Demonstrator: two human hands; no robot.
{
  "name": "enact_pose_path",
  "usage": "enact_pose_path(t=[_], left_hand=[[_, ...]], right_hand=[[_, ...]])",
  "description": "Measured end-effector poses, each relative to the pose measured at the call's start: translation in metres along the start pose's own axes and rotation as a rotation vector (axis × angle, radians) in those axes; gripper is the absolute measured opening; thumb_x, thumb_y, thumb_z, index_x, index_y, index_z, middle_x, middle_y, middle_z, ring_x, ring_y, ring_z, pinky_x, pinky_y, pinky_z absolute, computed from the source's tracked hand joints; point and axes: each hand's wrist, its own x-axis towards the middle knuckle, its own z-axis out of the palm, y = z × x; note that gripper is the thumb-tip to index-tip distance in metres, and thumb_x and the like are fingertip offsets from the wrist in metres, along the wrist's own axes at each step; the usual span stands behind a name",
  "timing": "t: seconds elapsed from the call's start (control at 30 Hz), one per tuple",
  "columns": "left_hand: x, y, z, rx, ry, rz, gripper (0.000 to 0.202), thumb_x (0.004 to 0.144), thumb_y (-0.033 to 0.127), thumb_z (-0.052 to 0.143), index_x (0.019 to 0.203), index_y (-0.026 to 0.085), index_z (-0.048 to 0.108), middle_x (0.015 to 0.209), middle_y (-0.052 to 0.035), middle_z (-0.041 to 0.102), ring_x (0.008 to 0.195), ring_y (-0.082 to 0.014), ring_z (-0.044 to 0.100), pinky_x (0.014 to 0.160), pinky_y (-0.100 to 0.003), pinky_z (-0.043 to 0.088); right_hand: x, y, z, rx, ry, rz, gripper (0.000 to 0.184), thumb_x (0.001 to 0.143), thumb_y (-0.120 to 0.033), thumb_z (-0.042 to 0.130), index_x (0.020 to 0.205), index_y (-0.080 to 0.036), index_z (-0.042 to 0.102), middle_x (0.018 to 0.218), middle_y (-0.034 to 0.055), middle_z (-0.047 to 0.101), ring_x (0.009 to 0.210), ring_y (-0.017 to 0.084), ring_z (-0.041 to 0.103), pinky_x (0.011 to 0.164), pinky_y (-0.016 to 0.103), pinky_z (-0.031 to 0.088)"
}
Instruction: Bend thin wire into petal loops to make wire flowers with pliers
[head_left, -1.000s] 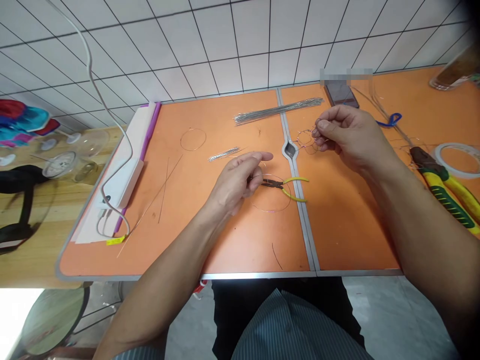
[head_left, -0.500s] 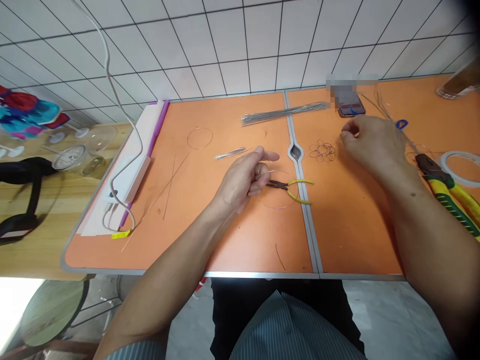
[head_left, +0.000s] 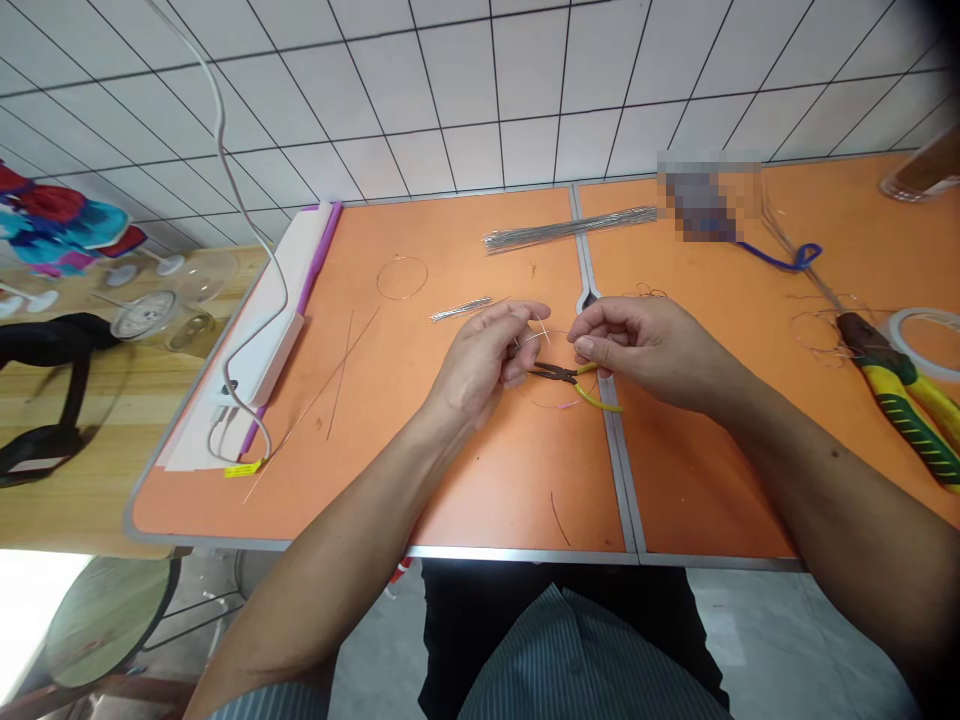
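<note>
From the head view: left hand (head_left: 480,365) has its fingers pinched on a thin wire (head_left: 544,332), near the small pliers (head_left: 553,373). Right hand (head_left: 652,350) has its fingertips bunched; can't tell if they're gripping anything. Looks partway to me: the far-left ring (head_left: 401,299) is bent round, the far wire bundle (head_left: 570,229) is straight. Yellow tag (head_left: 242,469) is too small to read, no brands legible.

Hands: 2 seen, L hand (head_left: 489,352) + R hand (head_left: 646,352)
Pliers: 2 prs. noted, sm. pr. (head_left: 555,373) + lg. pr. (head_left: 904,400)
Silver bdls.: 2 counted, long bdl. (head_left: 570,230) + short bdl. (head_left: 461,309)
Rings, L panel: 2 made out, L-side ring (head_left: 402,299) + hoop (head_left: 568,405)
Crossed wires (head_left: 345,355): 2 counted
Dk. wire (head_left: 558,519): 1 seen
White ring (head_left: 926,314): 1 seen
Blue tie (head_left: 772,261): 1 seen
Glass (head_left: 916,172): 1 seen
</note>
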Motion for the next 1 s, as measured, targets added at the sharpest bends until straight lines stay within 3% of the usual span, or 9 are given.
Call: enact_pose_path(t=[0.3,0.57,1.0], left_hand=[[0.0022,-0.0019,-0.0027,-0.013,0.005,-0.003,0.032,0.099,0.045,0.075,0.113,0.017,0.074,0.079,-0.0055,0.079,0.057,-0.0131,0.061,0.062,-0.026,0.051],[0.0044,-0.0047,-0.007,-0.066,-0.021,-0.023,0.03,0.094,0.035,0.081,0.116,0.016,0.073,0.085,-0.0062,0.082,0.06,-0.0123,0.066,0.063,-0.025,0.054],[0.0026,-0.0017,-0.0044,-0.097,-0.028,-0.014,0.024,0.099,0.034,0.076,0.112,0.014,0.075,0.088,-0.01,0.083,0.064,-0.0135,0.07,0.068,-0.027,0.061]], right_hand=[[0.0034,-0.0002,-0.0018,0.059,0.043,0.037,0.008,0.093,-0.03,0.086,0.091,-0.026,0.079,0.083,0.0035,0.079,0.074,0.019,0.07,0.064,0.033,0.058],[0.0054,0.0016,-0.0063,0.0,0.094,0.018,0.011,0.092,-0.034,0.086,0.091,-0.026,0.079,0.083,0.0032,0.079,0.073,0.019,0.069,0.066,0.035,0.057],[0.0063,0.0014,-0.0076,-0.016,0.121,0.042,0.009,0.094,-0.027,0.085,0.088,-0.027,0.079,0.082,0.0014,0.077,0.073,0.019,0.069,0.069,0.034,0.054]])
